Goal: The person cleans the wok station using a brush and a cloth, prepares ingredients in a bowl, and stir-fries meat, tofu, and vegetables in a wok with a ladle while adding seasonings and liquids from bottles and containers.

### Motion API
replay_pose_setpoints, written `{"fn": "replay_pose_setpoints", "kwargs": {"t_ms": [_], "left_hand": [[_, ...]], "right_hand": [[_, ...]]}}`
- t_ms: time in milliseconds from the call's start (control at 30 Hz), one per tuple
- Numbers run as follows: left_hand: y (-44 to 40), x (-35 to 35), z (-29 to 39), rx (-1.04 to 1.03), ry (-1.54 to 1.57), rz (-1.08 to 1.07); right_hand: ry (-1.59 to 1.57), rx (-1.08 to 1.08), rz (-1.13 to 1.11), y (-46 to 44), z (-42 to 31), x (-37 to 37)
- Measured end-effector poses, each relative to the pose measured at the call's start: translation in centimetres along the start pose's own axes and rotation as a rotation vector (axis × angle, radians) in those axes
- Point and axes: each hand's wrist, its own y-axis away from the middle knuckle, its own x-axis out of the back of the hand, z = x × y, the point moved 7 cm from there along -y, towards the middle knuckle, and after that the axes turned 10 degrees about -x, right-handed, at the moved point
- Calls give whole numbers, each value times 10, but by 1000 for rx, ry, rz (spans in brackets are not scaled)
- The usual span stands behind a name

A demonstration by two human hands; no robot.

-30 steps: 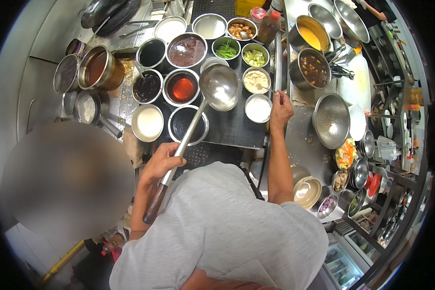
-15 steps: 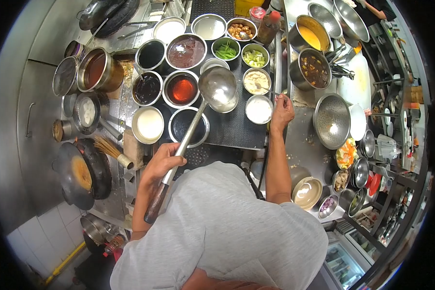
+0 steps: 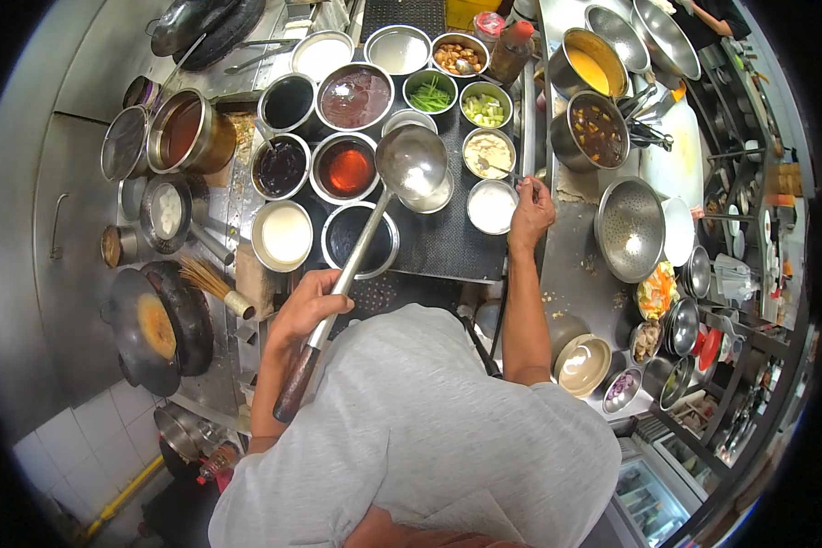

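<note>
My left hand [image 3: 306, 310] is closed around the handle of a large metal ladle [image 3: 411, 162]. The ladle's bowl hangs over several round containers, partly covering a pale one [image 3: 426, 198] beneath it. At the right, my right hand [image 3: 532, 217] pinches the thin handle of a spoon [image 3: 511, 173]. That spoon's head rests in a tub of pale minced paste [image 3: 489, 152], which looks like garlic. A tub of white powder or granules [image 3: 492, 206] stands just left of my right hand. Near the ladle's shaft are a dark sauce pot [image 3: 360, 240] and a red liquid pot [image 3: 343, 168].
Woks [image 3: 155, 329] and a bamboo brush [image 3: 215, 286] lie to the left, near a pot of brown liquid [image 3: 184, 133]. On the right counter stand a perforated colander [image 3: 629, 230], a pot of dark broth [image 3: 590, 132] and stacked bowls [image 3: 583, 365]. Another person's arm [image 3: 711, 18] shows at top right.
The whole view has shifted very slightly. Both hands keep their grips, the ladle stays over the containers, and the spoon remains in the pale paste.
</note>
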Motion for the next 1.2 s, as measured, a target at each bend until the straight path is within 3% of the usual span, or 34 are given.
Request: {"fn": "replay_pose_setpoints", "kwargs": {"t_ms": [600, 1200], "left_hand": [[-3, -1, -1, 6, -23, -4], [-14, -6, 1, -32, -82, -6]], "right_hand": [[20, -30, 33, -2, 10, 4], [-306, -280, 61, -14, 43, 13]]}}
